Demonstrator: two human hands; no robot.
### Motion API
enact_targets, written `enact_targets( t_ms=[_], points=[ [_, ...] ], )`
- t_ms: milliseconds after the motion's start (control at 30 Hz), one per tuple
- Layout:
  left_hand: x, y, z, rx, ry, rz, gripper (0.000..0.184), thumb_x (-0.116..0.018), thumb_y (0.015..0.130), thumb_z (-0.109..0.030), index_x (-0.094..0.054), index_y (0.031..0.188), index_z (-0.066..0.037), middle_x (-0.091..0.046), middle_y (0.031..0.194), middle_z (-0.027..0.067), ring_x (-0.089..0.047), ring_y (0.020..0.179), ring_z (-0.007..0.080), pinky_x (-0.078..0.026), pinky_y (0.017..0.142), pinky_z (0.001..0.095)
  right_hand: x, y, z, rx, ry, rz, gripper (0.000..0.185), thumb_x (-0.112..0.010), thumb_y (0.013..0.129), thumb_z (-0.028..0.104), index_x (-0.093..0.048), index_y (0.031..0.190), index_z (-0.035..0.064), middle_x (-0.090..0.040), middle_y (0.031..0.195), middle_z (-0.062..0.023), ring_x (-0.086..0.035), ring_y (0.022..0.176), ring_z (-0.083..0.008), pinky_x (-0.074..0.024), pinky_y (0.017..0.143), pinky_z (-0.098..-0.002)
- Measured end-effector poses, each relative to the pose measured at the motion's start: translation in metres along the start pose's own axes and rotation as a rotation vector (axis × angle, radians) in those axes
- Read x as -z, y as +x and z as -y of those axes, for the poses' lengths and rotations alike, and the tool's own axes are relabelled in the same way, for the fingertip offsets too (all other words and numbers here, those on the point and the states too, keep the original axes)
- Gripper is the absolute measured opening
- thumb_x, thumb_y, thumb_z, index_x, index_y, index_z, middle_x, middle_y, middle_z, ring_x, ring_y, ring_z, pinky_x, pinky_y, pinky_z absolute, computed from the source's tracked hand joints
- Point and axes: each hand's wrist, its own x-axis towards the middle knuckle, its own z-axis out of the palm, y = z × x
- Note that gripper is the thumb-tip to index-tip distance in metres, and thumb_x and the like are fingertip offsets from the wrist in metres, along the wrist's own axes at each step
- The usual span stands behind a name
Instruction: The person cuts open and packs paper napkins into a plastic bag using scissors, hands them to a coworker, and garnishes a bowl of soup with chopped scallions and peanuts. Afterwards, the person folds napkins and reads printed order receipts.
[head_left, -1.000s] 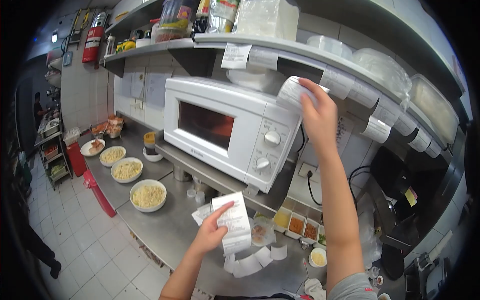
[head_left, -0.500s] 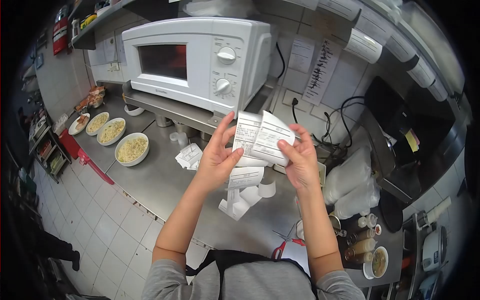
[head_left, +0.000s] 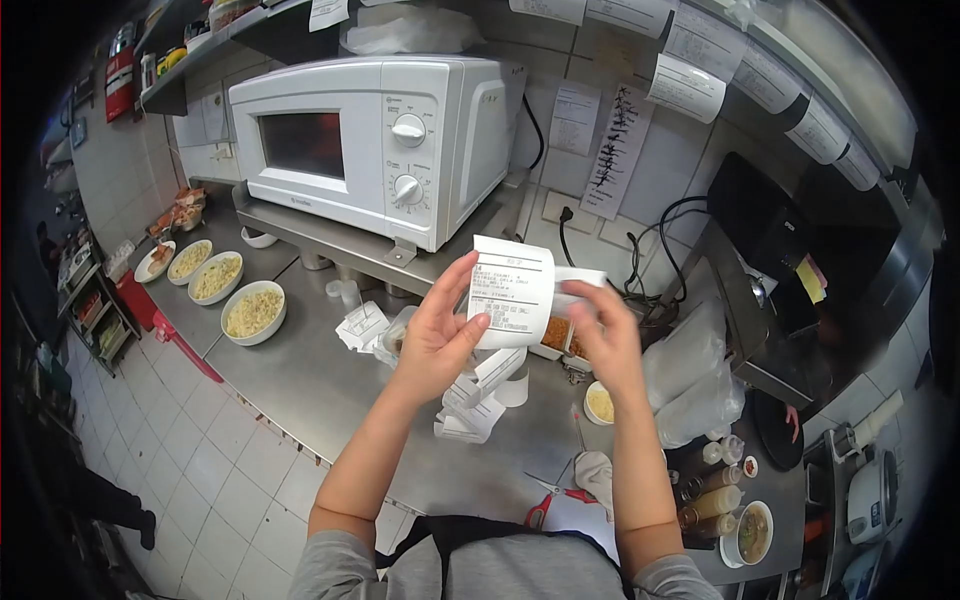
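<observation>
In the head view, my left hand (head_left: 437, 325) is closed on a printed paper receipt (head_left: 512, 295), its thumb on the front face. The print faces me. My right hand (head_left: 605, 335) is just right of it, somewhat blurred, its fingers at a curled receipt (head_left: 580, 277) that sticks out behind the front one. Below both hands, a curling strip of receipts (head_left: 472, 415) hangs over or lies on the counter; which one I cannot tell. More paper slips (head_left: 361, 326) lie to the left, beside a clear plastic bag.
A white microwave (head_left: 365, 150) stands on a steel shelf. Several bowls of noodle-like food (head_left: 255, 313) line the counter's left. Red-handled scissors (head_left: 540, 512), sauce bottles (head_left: 715, 500) and a soup bowl (head_left: 755, 532) are nearer me. Receipts (head_left: 688, 88) hang from the upper rail.
My right hand has shifted its receipt from in front of the left-hand one to behind it. The front receipt now shows fully. The view has turned slightly right.
</observation>
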Motion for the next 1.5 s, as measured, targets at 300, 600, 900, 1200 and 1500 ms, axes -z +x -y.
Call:
enact_targets(
  t_ms=[300, 600, 900, 1200, 1500],
  points=[
    [0.022, -0.022, 0.024, 0.05, 0.344, 0.102, 0.126, -0.086, 0.061, -0.025, 0.005, 0.145, -0.004, -0.001, 0.153, 0.0184, -0.011, 0.141, 0.0327, -0.017, 0.113, 0.0406, -0.045, 0.039, 0.023, -0.216, 0.345, 0.009, 0.022, -0.067, 0.086, 0.019, -0.067, 0.092, -0.0028, -0.068, 0.082, -0.0058, -0.06, 0.073, -0.0077, -0.048, 0.066, -0.0238],
    [0.036, -0.053, 0.049, -0.051, -0.065, -0.033, 0.087, -0.075, 0.075, -0.018, -0.021, 0.143, -0.004, -0.007, 0.152, 0.0195, -0.034, 0.133, 0.0337, -0.032, 0.106, 0.0433, -0.04, 0.053, 0.022, -0.131, 0.481, -0.128, 0.021, -0.065, 0.087, 0.013, -0.062, 0.097, -0.004, -0.068, 0.091, -0.0074, -0.061, 0.08, -0.0092, -0.0484, 0.071, -0.0234],
    [0.023, -0.024, 0.064, 0.453, -0.051, 0.188, 0.039, -0.044, 0.099, -0.032, -0.065, 0.1, 0.001, -0.067, 0.088, 0.0022, -0.061, 0.078, 0.0072, -0.05, 0.07, 0.0234, -0.042, 0.064, 0.017, -0.025, 0.464, -0.172, 0.018, -0.062, 0.086, 0.007, -0.061, 0.101, -0.0019, -0.066, 0.096, -0.0082, -0.061, 0.086, -0.012, -0.0485, 0.074, -0.0242],
    [0.006, -0.005, 0.063, 0.503, -0.3, -0.062, 0.04, -0.046, 0.097, -0.036, -0.063, 0.103, 0.0, -0.067, 0.092, 0.0056, -0.063, 0.079, 0.0095, -0.051, 0.069, 0.0249, 0.015, -0.001, -0.054, -0.002, -0.232, 0.243, 0.028, -0.057, 0.089, 0.013, -0.061, 0.114, 0.0005, -0.065, 0.104, -0.0154, -0.061, 0.096, -0.0246, -0.0468, 0.084, -0.033],
    [0.0, 0.011, 0.036, 0.13, -0.15, -0.306, 0.045, -0.044, 0.098, -0.036, -0.06, 0.108, 0.005, -0.065, 0.1, 0.0111, -0.064, 0.085, 0.015, -0.052, 0.076, 0.0278, -0.005, -0.031, -0.042, -0.375, 0.359, 0.345, 0.023, -0.064, 0.089, 0.019, -0.068, 0.097, -0.0018, -0.067, 0.09, -0.0021, -0.06, 0.08, -0.0087, -0.0476, 0.071, -0.0232]
  ],
)
